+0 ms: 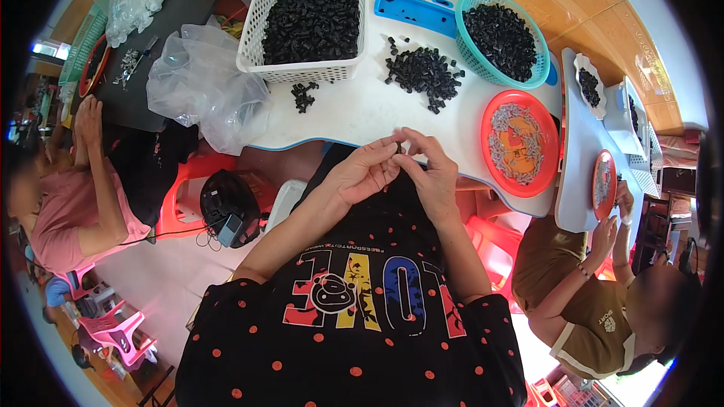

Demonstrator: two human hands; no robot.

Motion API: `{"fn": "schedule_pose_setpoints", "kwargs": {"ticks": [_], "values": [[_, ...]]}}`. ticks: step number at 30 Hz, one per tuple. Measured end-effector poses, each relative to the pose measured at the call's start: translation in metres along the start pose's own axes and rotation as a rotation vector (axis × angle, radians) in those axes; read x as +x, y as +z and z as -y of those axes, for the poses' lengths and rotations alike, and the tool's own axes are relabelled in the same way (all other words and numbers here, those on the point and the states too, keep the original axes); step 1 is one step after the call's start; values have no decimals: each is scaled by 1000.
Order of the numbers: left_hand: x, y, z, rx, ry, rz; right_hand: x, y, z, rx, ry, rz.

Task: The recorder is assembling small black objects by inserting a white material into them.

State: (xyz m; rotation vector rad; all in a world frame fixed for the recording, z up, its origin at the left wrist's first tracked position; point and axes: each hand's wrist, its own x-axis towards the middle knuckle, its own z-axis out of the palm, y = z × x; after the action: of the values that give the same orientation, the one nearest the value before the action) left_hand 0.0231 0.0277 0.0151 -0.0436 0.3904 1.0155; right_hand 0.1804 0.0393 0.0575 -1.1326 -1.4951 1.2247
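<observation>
My left hand (365,172) and my right hand (431,172) meet in front of my chest, near the front edge of the white table (320,122). Between their pinched fingertips is a small dark piece (399,148), mostly covered by the fingers. Beyond my hands lies a loose pile of small black cylindrical pieces (426,75), with a smaller cluster (303,96) to its left. On the right, a round red tray (489,147) holds many small silvery metal parts.
A white plastic basket (302,73) and a teal round basket (540,75) hold black pieces. Between them lies a blue tray (415,11). Clear plastic bags (207,87) lie on the left. People sit at both sides, one in pink (83,203), one in brown (596,324).
</observation>
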Motion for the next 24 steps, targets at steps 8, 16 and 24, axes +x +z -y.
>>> {"fn": "schedule_pose_setpoints", "kwargs": {"ticks": [8, 16, 24], "values": [[-1, 7, 7, 35, 101, -146, 1, -4, 1, -544, -472, -120], [-3, 1, 5, 117, 119, -111, -2, 1, 12, -172, -105, -87], [-1, -14, 9, 225, 89, -15, 1, -4, 13, -212, -48, 161]]}}
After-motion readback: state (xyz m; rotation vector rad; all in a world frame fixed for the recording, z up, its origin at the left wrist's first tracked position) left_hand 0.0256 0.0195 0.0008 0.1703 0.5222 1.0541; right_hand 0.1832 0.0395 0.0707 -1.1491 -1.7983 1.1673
